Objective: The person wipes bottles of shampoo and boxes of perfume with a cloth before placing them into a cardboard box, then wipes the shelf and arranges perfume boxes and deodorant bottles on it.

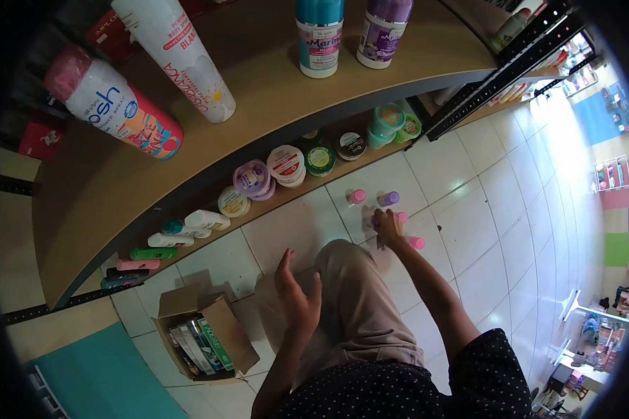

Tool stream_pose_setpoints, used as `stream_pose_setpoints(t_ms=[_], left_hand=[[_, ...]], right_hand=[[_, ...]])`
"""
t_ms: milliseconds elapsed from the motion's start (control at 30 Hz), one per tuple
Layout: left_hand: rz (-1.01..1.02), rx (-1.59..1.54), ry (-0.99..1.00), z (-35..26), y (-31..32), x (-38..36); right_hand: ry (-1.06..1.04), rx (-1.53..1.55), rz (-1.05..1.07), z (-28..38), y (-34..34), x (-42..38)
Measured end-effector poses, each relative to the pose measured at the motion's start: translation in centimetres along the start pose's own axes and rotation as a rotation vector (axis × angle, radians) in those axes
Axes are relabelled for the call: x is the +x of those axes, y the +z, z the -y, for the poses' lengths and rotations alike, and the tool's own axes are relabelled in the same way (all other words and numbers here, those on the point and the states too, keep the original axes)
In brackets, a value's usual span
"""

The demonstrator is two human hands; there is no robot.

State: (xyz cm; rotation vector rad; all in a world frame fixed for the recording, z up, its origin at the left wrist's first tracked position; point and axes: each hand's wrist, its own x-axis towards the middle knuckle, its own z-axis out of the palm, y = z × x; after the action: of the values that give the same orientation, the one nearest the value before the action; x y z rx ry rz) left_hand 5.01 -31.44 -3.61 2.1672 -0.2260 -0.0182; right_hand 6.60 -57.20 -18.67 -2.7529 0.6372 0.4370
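Observation:
My right hand (388, 225) reaches down to the floor with its fingers curled together; whatever they hold is hidden. Small bottles stand around it on the tiles: a pink-capped bottle (356, 196), a purple-capped bottle (388, 199), a second pink-capped bottle (402, 217) right against the hand, and a third pink-capped bottle (416, 242) beside the wrist. My left hand (298, 297) hangs in the air over my leg, fingers stretched out and thumb apart, with nothing in it.
An open cardboard box (246, 335) holding several packages sits on the floor at left. The lower shelf carries round tubs (286, 164) and lying bottles (171, 240). Spray cans (119, 105) and bottles (320, 42) stand on the upper shelf (258, 105). A black metal post (489, 77) rises at right.

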Motion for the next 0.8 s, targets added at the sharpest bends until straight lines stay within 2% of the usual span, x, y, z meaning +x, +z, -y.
stream_pose_setpoints(t_ms=[67,100,167,200,233,267,300,333,367,400,433,467,500,533,567,633,667,700,767,800], left_hand=[[0.048,-0.043,0.002,0.4,0.5,0.5],[0.101,-0.089,0.003,0.6,0.9,0.7],[0.158,-0.116,0.047,0.9,2.1,1.7],[0.221,-0.142,0.097,0.8,2.5,2.2],[0.221,-0.143,0.096,0.3,2.9,2.6],[0.389,-0.349,0.007,-0.3,3.3,3.1],[0.556,-0.553,-0.081,-0.9,3.5,3.4],[0.584,-0.511,-0.173,-1.6,3.2,3.5],[0.578,-0.511,-0.166,-1.5,3.4,3.5],[0.545,-0.843,-0.387,-1.0,3.6,3.5],[0.495,-1.175,-0.607,-0.7,3.7,3.5],[0.484,-1.175,-0.597,-1.9,3.9,3.7],[0.215,-1.249,-0.6,-4.0,4.5,4.0],[-0.057,-1.312,-0.594,-5.3,4.7,4.3],[-0.065,-1.314,-0.579,-5.2,4.1,4.7],[0.117,-1.594,-0.678,-4.5,2.2,5.9],[0.191,-1.488,-0.501,-2.6,2.2,5.8],[0.2,-1.487,-0.479,-2.7,2.2,5.7],[0.171,-1.207,-0.291,-3.8,2.3,6.0],[0.175,-1.081,-0.343,-4.9,2.2,6.0]], right_hand=[[-0.268,0.221,0.106,-0.8,-0.9,0.4],[-0.274,0.219,0.108,0.4,-3.2,-0.2],[-0.471,0.478,0.355,2.5,-8.8,-2.3],[-0.47,0.476,0.358,3.8,-11.4,-3.3],[-0.563,0.557,0.405,5.3,-13.9,-4.3],[-0.659,0.638,0.447,6.5,-15.6,-4.8],[-0.663,0.635,0.44,7.3,-16.9,-5.1],[-0.565,0.713,0.449,7.9,-17.8,-5.3],[-0.466,0.791,0.458,8.6,-18.3,-5.4],[-0.476,0.788,0.455,9.5,-18.3,-5.5],[-0.287,1.042,0.209,10.6,-18.1,-5.8],[-0.086,1.28,-0.045,12.0,-17.8,-6.2],[-0.104,1.28,-0.045,13.8,-17.2,-7.1],[-0.342,1.055,-0.345,15.8,-16.1,-8.7],[-0.563,0.805,-0.635,16.7,-15.2,-10.2],[-0.712,0.792,-0.466,15.9,-13.7,-11.8],[-0.726,0.793,-0.486,15.5,-13.6,-12.4],[-0.769,0.776,-0.471,15.0,-13.5,-12.9],[-0.803,0.751,-0.484,14.7,-14.0,-12.5],[-0.725,0.907,-0.51,14.6,-14.4,-11.9]])
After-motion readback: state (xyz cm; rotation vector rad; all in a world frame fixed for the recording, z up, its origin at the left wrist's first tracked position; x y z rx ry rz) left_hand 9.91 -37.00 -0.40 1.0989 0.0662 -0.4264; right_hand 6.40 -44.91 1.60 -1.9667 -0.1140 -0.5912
